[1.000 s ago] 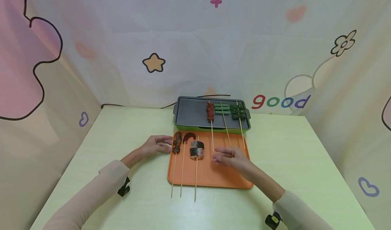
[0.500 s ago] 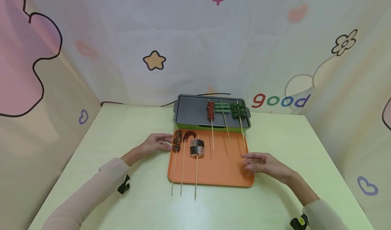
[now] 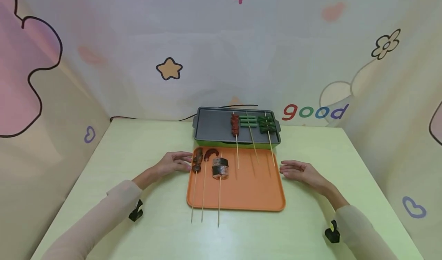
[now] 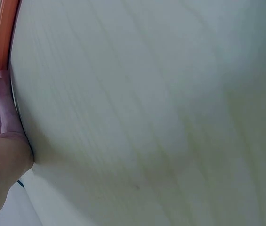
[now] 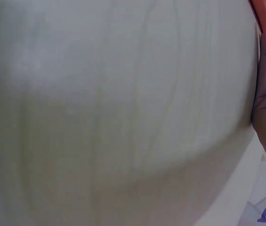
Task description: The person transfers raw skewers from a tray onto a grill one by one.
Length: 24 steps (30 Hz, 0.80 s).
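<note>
A pale cloth backdrop (image 3: 214, 41) with printed cartoon shapes rises behind and around the light green table (image 3: 162, 237) I work at. My beige left sleeve (image 3: 91, 221) and right sleeve (image 3: 362, 227) come in from the near side. In the middle of the table lies the orange tray (image 3: 255, 191), flat, between my two hands, and just behind it stands a grill (image 3: 212, 126) with a dark plate and a green base. My left hand (image 3: 167, 165) is relaxed, its fingers nearly straight and touching the tray's left rim. My right hand (image 3: 305, 174) lies by the right rim, fingers extended and holding nothing; I cannot tell how firmly it meets the edge. On the grill's right half rest a leafy green skewer (image 3: 266, 125), a green stalk skewer (image 3: 248, 121) and a red meat skewer (image 3: 235, 125), their sticks jutting forward over the tray. On the tray's left half lie a black-and-pale chunk skewer (image 3: 220, 168), a brown skewer (image 3: 197, 161) close to my left fingertips, and, between those two, a curled dark red skewer (image 3: 211, 153); their sticks reach past the front rim.
</note>
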Motion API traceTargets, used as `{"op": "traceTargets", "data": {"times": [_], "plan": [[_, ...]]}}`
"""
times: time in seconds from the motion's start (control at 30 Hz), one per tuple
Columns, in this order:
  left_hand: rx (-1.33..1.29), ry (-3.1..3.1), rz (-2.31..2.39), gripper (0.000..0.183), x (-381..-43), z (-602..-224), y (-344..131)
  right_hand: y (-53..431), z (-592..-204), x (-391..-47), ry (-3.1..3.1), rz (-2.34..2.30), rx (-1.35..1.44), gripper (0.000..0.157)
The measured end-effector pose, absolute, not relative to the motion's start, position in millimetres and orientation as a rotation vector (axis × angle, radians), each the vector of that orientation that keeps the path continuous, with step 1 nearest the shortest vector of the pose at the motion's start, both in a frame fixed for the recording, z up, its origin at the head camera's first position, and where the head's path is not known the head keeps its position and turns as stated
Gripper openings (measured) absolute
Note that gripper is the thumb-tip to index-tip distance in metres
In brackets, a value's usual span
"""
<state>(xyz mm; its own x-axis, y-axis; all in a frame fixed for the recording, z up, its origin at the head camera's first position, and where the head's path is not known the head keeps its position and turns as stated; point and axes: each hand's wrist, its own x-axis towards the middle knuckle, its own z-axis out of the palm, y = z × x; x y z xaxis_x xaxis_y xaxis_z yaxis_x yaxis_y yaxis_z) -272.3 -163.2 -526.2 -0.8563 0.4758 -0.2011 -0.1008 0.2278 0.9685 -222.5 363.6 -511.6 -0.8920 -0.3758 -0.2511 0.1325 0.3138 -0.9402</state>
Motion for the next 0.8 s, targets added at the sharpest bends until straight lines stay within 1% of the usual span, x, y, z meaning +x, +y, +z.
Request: {"op": "traceTargets", "data": {"times": [0.23, 0.47, 0.67, 0.8], "plan": [[0.349, 2.044, 1.679, 0.058, -271, -526, -168, 347, -509, -231, 2.189, -1.579, -0.27, 0.058], [0.307, 2.06, 1.675, 0.055, -262, -524, -167, 343, -512, -229, 2.198, -1.583, -0.216, 0.056], [0.292, 2.035, 1.649, 0.044, -230, -511, -165, 343, -514, -229, 2.207, -1.589, -0.184, 0.056], [0.279, 2.011, 1.631, 0.044, -202, -501, -161, 345, -513, -228, 2.228, -1.576, -0.178, 0.056]]}}
